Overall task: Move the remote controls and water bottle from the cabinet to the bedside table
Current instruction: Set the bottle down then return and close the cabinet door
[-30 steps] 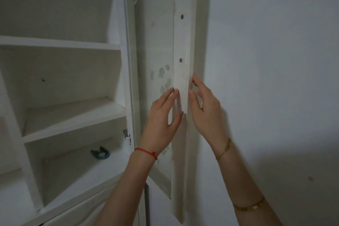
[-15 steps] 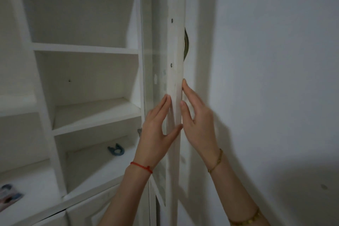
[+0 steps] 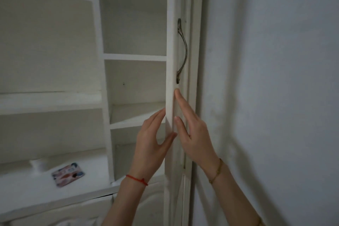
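— Why pressed flat on either side of the door (image 3: 169, 79), instead of pulling by the handle (image 3: 181, 51) just above the right fingertips (image 3: 177, 91)?

— Probably to steer the swing gently. Left hand (image 3: 150, 145) laid on the inner face, fingers straight, thumb hooked across the front edge. Right hand (image 3: 194, 139) spread flat on the outer face. Nothing clasped in either, only the panel sandwiched between.

— And so near the wall (image 3: 275, 79), right of the right knuckles?

— Looks like folding the door fully back, to clear the shelves left of the left fingers.

— Any sign of the remote controls or water bottle?

— Not to be made out. Down-left of the left wrist, on the cabinet (image 3: 102, 79) ledge: a flat patterned card (image 3: 68, 174) and, beyond it, a blurred white stub (image 3: 38, 164). Maybe a bottle cap; cannot tell. Bedside table out of view.
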Action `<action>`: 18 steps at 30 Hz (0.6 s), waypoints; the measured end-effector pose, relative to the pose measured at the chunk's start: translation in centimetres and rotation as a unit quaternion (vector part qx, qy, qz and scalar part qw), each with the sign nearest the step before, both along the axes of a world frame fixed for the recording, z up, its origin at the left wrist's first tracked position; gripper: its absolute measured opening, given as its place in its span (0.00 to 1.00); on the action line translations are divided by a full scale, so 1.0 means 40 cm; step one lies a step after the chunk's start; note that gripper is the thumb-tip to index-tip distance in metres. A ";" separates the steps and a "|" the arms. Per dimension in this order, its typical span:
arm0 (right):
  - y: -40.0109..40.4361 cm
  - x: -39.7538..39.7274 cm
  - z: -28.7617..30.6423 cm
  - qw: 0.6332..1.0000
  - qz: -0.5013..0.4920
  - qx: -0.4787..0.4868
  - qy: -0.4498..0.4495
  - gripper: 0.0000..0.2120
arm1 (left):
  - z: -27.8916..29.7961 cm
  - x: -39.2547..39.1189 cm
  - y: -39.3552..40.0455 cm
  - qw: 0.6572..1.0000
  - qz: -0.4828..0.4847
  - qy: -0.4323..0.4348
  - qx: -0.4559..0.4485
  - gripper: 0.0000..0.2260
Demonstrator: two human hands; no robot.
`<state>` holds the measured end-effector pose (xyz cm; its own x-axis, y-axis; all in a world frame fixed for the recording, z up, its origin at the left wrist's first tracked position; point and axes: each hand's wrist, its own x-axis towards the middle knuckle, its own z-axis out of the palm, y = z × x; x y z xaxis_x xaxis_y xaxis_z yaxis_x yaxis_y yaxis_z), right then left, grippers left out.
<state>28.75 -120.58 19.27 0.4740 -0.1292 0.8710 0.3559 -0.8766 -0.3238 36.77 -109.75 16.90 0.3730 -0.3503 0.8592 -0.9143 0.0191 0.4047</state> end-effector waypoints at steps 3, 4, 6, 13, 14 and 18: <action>0.020 0.048 -0.007 0.999 0.024 -0.012 0.020 0.28 | -0.007 0.030 0.030 1.000 0.027 0.004 -0.013 0.24; 0.028 0.068 -0.011 0.999 0.029 -0.013 0.024 0.29 | -0.012 0.044 0.039 0.999 0.035 0.008 -0.016 0.23; 0.045 0.112 -0.020 0.999 0.034 -0.010 0.032 0.30 | -0.021 0.074 0.057 0.998 0.057 0.014 -0.024 0.22; 0.085 0.266 -0.022 0.994 0.054 -0.031 0.086 0.34 | -0.041 0.217 0.107 0.993 0.107 0.041 -0.024 0.26; 0.087 0.291 -0.020 0.994 0.051 -0.044 0.086 0.34 | -0.045 0.245 0.112 0.992 0.117 0.047 -0.021 0.28; 0.094 0.409 -0.017 0.991 0.011 -0.102 0.091 0.38 | -0.050 0.363 0.127 0.988 0.147 0.055 -0.010 0.32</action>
